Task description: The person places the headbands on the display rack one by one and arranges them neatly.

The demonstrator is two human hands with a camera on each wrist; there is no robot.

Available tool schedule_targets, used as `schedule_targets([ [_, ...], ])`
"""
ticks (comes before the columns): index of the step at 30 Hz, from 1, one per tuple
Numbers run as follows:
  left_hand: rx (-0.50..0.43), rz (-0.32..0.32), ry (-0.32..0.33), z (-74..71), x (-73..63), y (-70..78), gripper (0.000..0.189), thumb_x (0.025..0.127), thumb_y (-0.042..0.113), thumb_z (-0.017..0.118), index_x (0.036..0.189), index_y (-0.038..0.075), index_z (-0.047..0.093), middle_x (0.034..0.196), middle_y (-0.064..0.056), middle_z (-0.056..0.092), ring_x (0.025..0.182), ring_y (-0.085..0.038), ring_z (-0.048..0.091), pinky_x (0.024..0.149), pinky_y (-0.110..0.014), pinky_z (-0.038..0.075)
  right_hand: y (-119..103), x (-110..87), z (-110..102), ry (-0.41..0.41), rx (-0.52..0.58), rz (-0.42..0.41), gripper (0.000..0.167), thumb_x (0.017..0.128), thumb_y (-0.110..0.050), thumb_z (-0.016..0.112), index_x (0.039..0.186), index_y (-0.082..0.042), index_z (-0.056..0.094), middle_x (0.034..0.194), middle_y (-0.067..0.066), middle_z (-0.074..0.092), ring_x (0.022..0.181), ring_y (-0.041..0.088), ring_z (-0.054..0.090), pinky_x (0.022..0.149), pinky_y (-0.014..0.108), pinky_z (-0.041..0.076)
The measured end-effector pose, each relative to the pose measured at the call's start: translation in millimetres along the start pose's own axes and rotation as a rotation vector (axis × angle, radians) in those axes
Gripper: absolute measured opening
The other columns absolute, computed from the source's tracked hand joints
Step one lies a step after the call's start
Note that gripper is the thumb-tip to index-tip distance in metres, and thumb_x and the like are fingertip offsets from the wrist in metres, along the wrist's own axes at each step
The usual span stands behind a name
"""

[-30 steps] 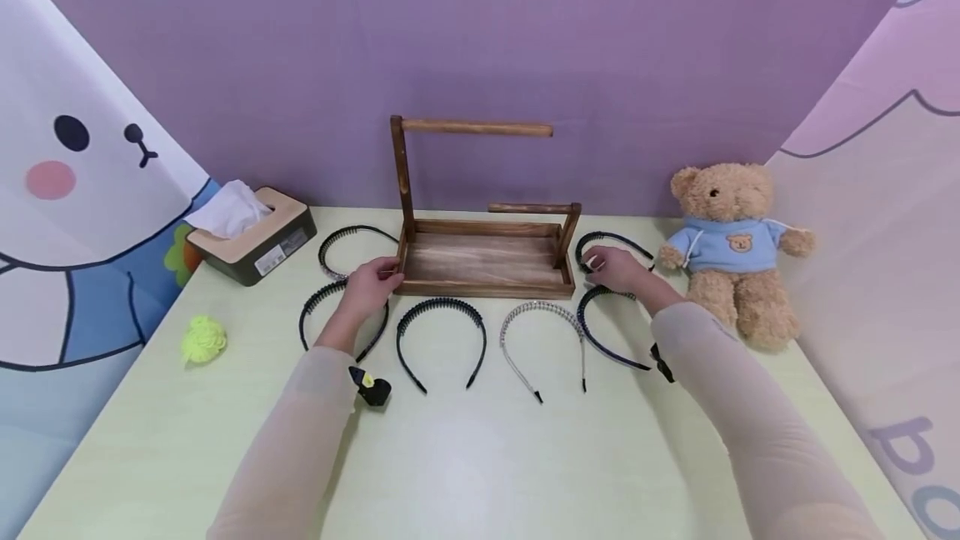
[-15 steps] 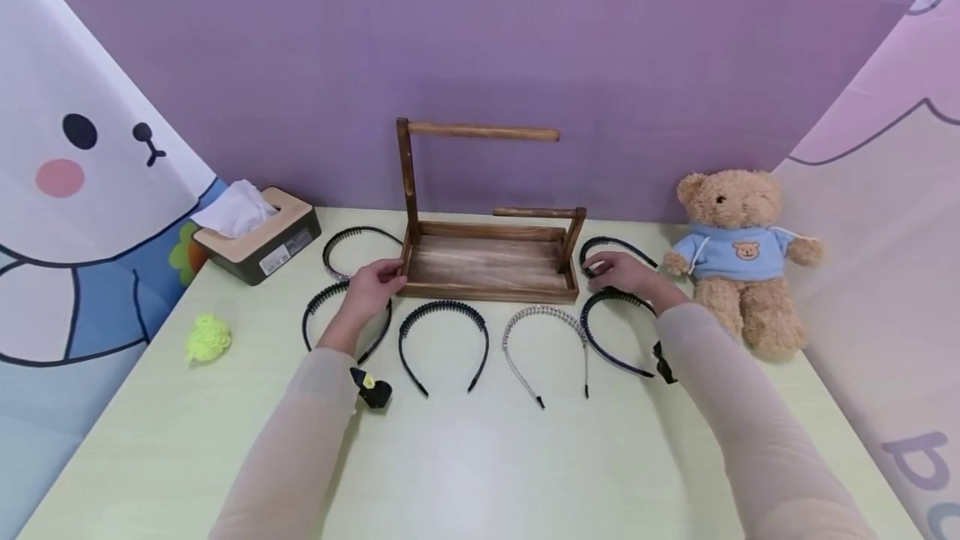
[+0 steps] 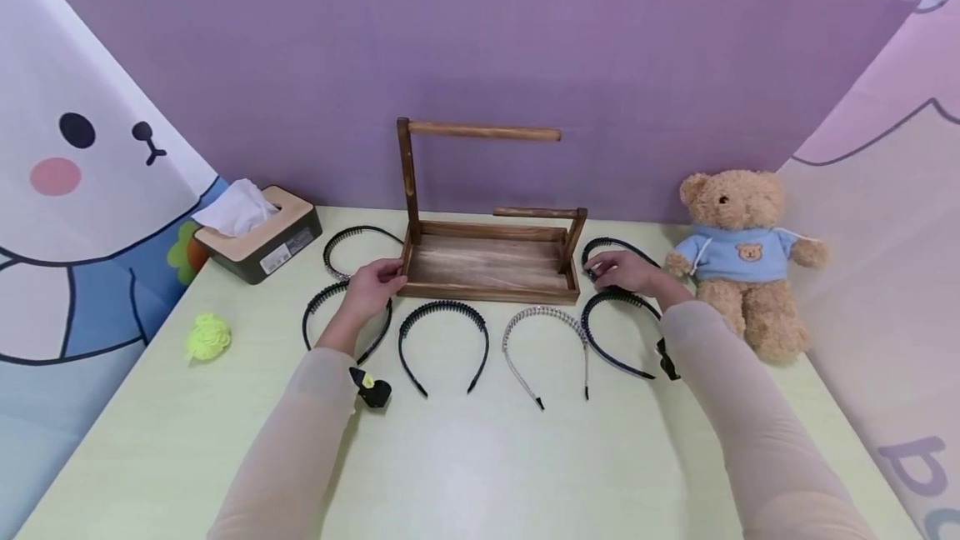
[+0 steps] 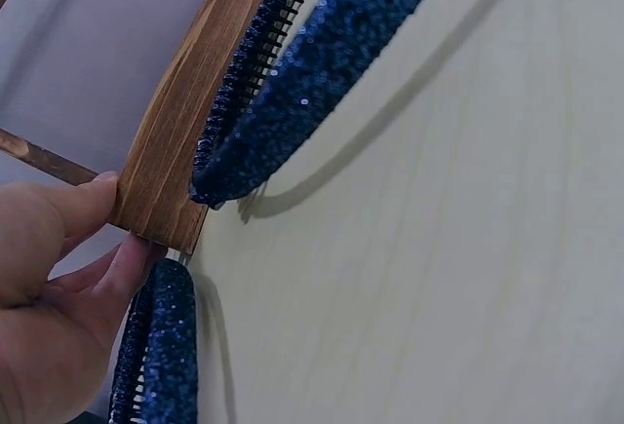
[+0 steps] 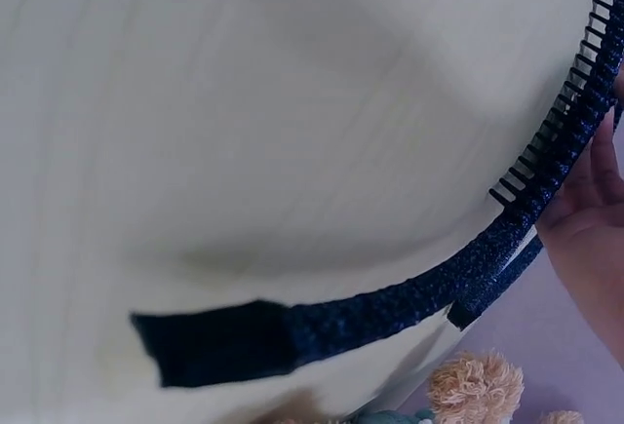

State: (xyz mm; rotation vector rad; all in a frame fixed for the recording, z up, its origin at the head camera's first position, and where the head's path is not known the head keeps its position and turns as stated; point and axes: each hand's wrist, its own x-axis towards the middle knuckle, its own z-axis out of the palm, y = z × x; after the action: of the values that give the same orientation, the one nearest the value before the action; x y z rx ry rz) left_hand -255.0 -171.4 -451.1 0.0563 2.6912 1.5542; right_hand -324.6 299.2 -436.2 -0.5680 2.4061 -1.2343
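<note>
Right hand [image 3: 628, 272] shifts slightly rightward; left hand [image 3: 367, 290] stays at left end of brown rectangular wooden tray with posts and rods [image 3: 487, 293], pinching its front corner between thumb and fingers. Thumb and fingertips of right hand pinch dark, toothed, curved headband [image 3: 602, 242] just right of tray, well apart from left hand. Similar dark-blue glittery headband [image 3: 592, 342] lies nearer, beneath right wrist.

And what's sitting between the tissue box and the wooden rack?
A dark headband lies on the table between the tissue box and the wooden rack; the head view shows this.
</note>
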Motion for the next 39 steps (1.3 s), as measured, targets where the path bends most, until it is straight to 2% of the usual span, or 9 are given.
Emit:
schedule_targets([
  [3, -0.006, -0.006, 0.001, -0.9, -0.5, 1.6, 0.041, 0.099, 0.008, 0.057, 0.137, -0.006, 0.05, 0.133, -0.026, 0.053, 0.119, -0.038, 0.052, 0.095, -0.045, 0.047, -1.9, -0.3, -0.8, 0.01, -0.002, -0.008, 0.032, 0.088, -0.001, 0.064, 0.12, 0.003, 0.064, 0.1, 0.015, 0.06, 0.094, 0.026, 0.055, 0.075, 0.032, 0.049],
  [9, -0.012, -0.017, -0.004, -1.0, 1.0, 2.6, 0.041, 0.099, 0.009, 0.058, 0.137, -0.005, 0.05, 0.135, -0.025, 0.052, 0.12, -0.037, 0.051, 0.096, -0.044, 0.047, -4.5, -1.7, -2.9, 0.068, -0.039, 0.099, 0.037, 0.092, 0.0, 0.059, 0.128, 0.006, 0.057, 0.112, 0.021, 0.056, 0.098, 0.029, 0.054, 0.078, 0.035, 0.049],
  [11, -0.014, -0.015, -0.005, -1.0, 1.4, 3.3, 0.041, 0.099, 0.009, 0.058, 0.137, -0.005, 0.05, 0.135, -0.025, 0.052, 0.12, -0.037, 0.051, 0.096, -0.044, 0.047, -5.2, -3.1, -5.1, 0.085, -0.005, 0.121, 0.039, 0.093, 0.001, 0.058, 0.131, 0.007, 0.054, 0.116, 0.024, 0.054, 0.097, 0.03, 0.056, 0.078, 0.036, 0.051],
  [16, -0.023, -0.013, -0.006, -1.4, 1.0, 5.5, 0.041, 0.099, 0.008, 0.058, 0.137, -0.005, 0.05, 0.135, -0.025, 0.052, 0.12, -0.037, 0.051, 0.096, -0.045, 0.047, -10.1, -8.5, -11.0, 0.145, 0.107, 0.1, 0.041, 0.096, 0.002, 0.055, 0.135, 0.01, 0.048, 0.118, 0.027, 0.047, 0.097, 0.037, 0.062, 0.076, 0.041, 0.056],
  [18, -0.029, -0.014, -0.007, -1.5, 0.8, 5.4, 0.041, 0.099, 0.008, 0.058, 0.137, -0.005, 0.05, 0.135, -0.025, 0.052, 0.12, -0.037, 0.051, 0.096, -0.045, 0.047, -12.8, -10.3, -12.2, 0.172, 0.113, 0.078, 0.041, 0.097, 0.001, 0.054, 0.135, 0.012, 0.046, 0.119, 0.028, 0.046, 0.099, 0.038, 0.061, 0.078, 0.044, 0.056],
  [21, -0.04, -0.017, -0.005, -1.3, 0.6, 4.7, 0.041, 0.099, 0.007, 0.058, 0.137, -0.006, 0.05, 0.135, -0.025, 0.052, 0.12, -0.037, 0.051, 0.096, -0.045, 0.047, -13.5, -11.0, -13.5, 0.224, 0.116, 0.057, 0.041, 0.096, 0.002, 0.056, 0.135, 0.012, 0.047, 0.12, 0.029, 0.047, 0.098, 0.033, 0.06, 0.08, 0.045, 0.055],
  [26, -0.04, -0.02, -0.002, -0.8, 0.5, 3.4, 0.041, 0.099, 0.008, 0.058, 0.137, -0.005, 0.05, 0.135, -0.025, 0.052, 0.12, -0.037, 0.051, 0.096, -0.044, 0.046, -15.9, -14.3, -14.1, 0.334, 0.152, 0.045, 0.044, 0.095, 0.002, 0.057, 0.136, 0.011, 0.046, 0.117, 0.026, 0.049, 0.089, 0.015, 0.058, 0.08, 0.039, 0.055],
  [31, -0.043, -0.025, 0.002, -1.3, 0.8, 1.5, 0.041, 0.098, 0.008, 0.059, 0.137, -0.005, 0.051, 0.135, -0.024, 0.052, 0.119, -0.036, 0.051, 0.096, -0.044, 0.047, -23.4, -17.4, -12.5, 0.491, 0.235, 0.026, 0.043, 0.095, 0.003, 0.056, 0.136, 0.011, 0.045, 0.106, 0.014, 0.047, 0.08, 0.005, 0.059, 0.073, 0.025, 0.055],
  [39, -0.042, -0.023, 0.002, -1.3, 0.5, 0.2, 0.041, 0.098, 0.008, 0.059, 0.136, -0.005, 0.051, 0.135, -0.025, 0.052, 0.119, -0.037, 0.052, 0.096, -0.044, 0.047, -37.8, -16.8, -9.6, 0.746, 0.313, -0.011, 0.035, 0.094, -0.001, 0.058, 0.128, 0.008, 0.053, 0.101, 0.004, 0.053, 0.081, 0.006, 0.059, 0.073, 0.018, 0.053],
])
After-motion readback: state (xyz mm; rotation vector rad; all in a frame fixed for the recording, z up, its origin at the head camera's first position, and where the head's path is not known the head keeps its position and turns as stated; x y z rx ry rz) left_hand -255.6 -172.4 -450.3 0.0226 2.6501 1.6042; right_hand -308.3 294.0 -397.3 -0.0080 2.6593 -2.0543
